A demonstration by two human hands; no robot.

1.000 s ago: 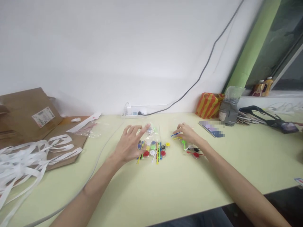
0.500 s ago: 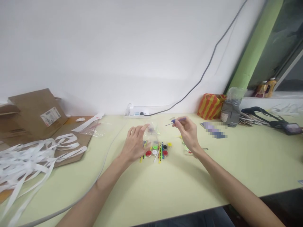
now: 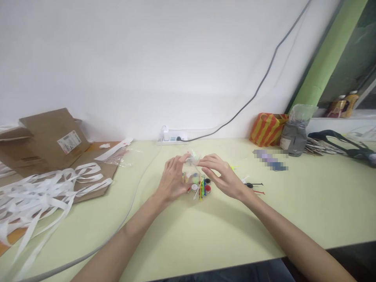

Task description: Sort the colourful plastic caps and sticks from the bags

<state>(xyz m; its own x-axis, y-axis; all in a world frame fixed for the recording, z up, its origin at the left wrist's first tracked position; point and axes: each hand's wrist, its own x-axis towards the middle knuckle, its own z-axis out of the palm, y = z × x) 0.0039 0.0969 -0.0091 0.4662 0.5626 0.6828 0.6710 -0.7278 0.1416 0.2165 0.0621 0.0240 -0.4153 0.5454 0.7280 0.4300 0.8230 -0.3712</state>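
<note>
Both my hands meet over a small clear plastic bag (image 3: 192, 159) at the middle of the pale green table (image 3: 205, 235). My left hand (image 3: 173, 181) pinches the bag's left side with its fingers curled. My right hand (image 3: 221, 176) has its fingertips closed on the bag's top right edge. Under the bag lie several small coloured round caps and thin coloured sticks (image 3: 201, 187). A black piece and a red stick (image 3: 254, 186) lie just right of my right wrist.
A heap of white strips (image 3: 44, 196) and brown cardboard (image 3: 47, 141) fill the left. A grey cable (image 3: 123, 219) runs across the table towards a white power strip (image 3: 173, 138) at the wall. At the back right stand a striped bag (image 3: 266, 129) and a grey pouch (image 3: 295, 133).
My right hand picked a blue stick off the table, lifted it, then came left to the bag; the stick no longer shows. My left hand raised the bag a little.
</note>
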